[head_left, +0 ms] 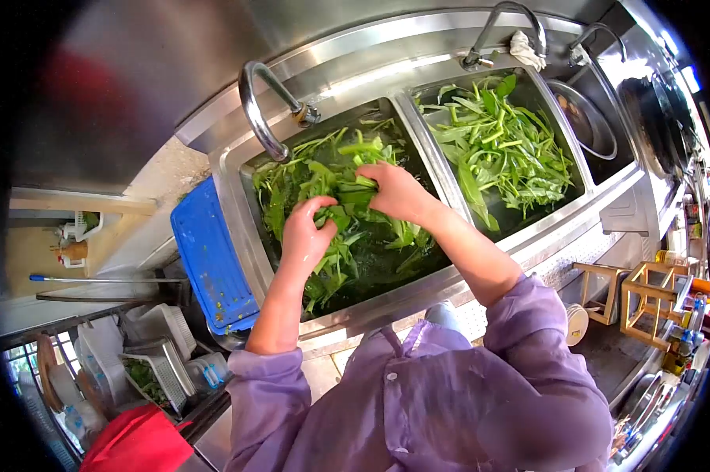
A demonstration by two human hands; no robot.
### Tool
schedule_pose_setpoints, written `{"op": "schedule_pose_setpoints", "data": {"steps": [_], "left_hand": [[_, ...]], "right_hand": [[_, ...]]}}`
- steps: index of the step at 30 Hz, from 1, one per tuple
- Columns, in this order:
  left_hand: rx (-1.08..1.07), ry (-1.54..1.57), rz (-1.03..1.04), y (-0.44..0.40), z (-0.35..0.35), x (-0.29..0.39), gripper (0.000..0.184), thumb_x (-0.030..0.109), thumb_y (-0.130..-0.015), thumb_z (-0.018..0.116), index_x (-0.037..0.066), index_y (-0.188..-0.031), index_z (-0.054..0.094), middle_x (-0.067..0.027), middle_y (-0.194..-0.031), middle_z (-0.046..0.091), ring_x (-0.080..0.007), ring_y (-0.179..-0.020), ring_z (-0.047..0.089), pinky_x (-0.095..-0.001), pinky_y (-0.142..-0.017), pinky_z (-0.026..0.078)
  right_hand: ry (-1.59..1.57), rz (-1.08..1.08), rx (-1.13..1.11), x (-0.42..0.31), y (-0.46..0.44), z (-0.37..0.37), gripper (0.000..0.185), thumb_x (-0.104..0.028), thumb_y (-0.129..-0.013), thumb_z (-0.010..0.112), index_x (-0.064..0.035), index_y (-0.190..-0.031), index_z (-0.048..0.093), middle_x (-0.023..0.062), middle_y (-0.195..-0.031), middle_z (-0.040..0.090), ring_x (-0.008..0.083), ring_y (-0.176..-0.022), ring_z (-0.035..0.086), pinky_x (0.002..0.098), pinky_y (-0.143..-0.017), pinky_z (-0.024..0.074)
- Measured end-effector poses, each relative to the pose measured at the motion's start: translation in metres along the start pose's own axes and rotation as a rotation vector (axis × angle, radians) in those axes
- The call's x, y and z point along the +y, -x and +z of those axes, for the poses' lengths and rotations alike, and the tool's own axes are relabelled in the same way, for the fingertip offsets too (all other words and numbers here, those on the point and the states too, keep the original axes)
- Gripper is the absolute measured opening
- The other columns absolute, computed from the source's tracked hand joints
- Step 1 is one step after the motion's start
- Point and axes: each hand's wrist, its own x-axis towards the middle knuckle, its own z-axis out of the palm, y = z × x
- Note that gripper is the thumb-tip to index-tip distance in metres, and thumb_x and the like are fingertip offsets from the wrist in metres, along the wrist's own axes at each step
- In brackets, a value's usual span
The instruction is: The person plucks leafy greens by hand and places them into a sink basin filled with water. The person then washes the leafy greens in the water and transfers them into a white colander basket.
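Leafy greens with long narrow leaves and pale green stems float in the water of the left sink basin. My left hand is curled around some of them, thumb and fingers bent inward over the basin's middle. On the other side, my right hand grips a bunch of leaves and stems, fingers closed. The bunch spans the space between both hands, just above the water. A second heap of the same greens lies in the neighbouring basin.
A curved faucet reaches over the left basin; another faucet stands behind the divider with a white cloth beside it. A blue plastic lid or tray leans at the left. White baskets sit lower left, wooden stools at right.
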Motion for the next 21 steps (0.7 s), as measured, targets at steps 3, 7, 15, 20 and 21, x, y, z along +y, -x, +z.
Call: {"op": "schedule_pose_setpoints", "data": {"steps": [3,7,15,20,21], "left_hand": [[0.021,0.053,-0.044,0.002,-0.006,0.032,0.028,0.005,-0.065,0.057,0.005,-0.094,0.057,-0.0156,-0.092,0.055,-0.0294,-0.086,0.055,-0.0325,-0.073,0.042],[0.088,-0.069,0.009,-0.001,0.003,0.05,0.029,0.005,-0.065,0.057,0.003,-0.093,0.056,-0.0143,-0.092,0.058,-0.0268,-0.086,0.056,-0.0311,-0.076,0.042],[0.155,-0.085,0.195,-0.021,0.023,0.143,0.025,0.004,-0.066,0.058,0.005,-0.091,0.056,-0.0133,-0.089,0.057,-0.0288,-0.084,0.055,-0.0327,-0.075,0.042],[0.123,-0.007,0.291,-0.059,0.083,0.214,0.03,0.005,-0.068,0.057,0.004,-0.098,0.054,-0.011,-0.093,0.059,-0.0203,-0.089,0.056,-0.029,-0.078,0.042],[0.137,0.034,0.333,-0.071,0.102,0.221,0.03,0.006,-0.068,0.057,0.005,-0.097,0.054,-0.0118,-0.092,0.059,-0.0214,-0.088,0.057,-0.0295,-0.077,0.042]], "right_hand": [[-0.06,-0.08,0.049,-0.02,0.007,-0.02,0.04,-0.005,-0.058,0.056,-0.0041,-0.099,0.056,0.0207,-0.085,0.057,0.0346,-0.085,0.054,0.0384,-0.076,0.0436],[-0.09,-0.085,0.093,-0.011,0.004,-0.021,0.042,-0.008,-0.058,0.057,-0.0045,-0.1,0.056,0.0207,-0.085,0.058,0.0348,-0.082,0.056,0.0385,-0.075,0.045],[-0.199,-0.134,0.113,-0.011,0.034,-0.12,0.039,-0.008,-0.061,0.059,-0.0027,-0.1,0.055,0.0186,-0.088,0.058,0.0309,-0.086,0.056,0.0333,-0.076,0.043],[-0.136,-0.053,0.243,0.019,0.068,-0.218,0.041,-0.005,-0.062,0.062,0.0005,-0.102,0.053,0.0124,-0.093,0.059,0.0161,-0.086,0.055,0.0268,-0.078,0.0422],[-0.054,-0.092,0.314,0.036,0.07,-0.23,0.042,-0.003,-0.062,0.061,0.0005,-0.103,0.052,0.0112,-0.093,0.059,0.0152,-0.085,0.055,0.0262,-0.078,0.0421]]}}
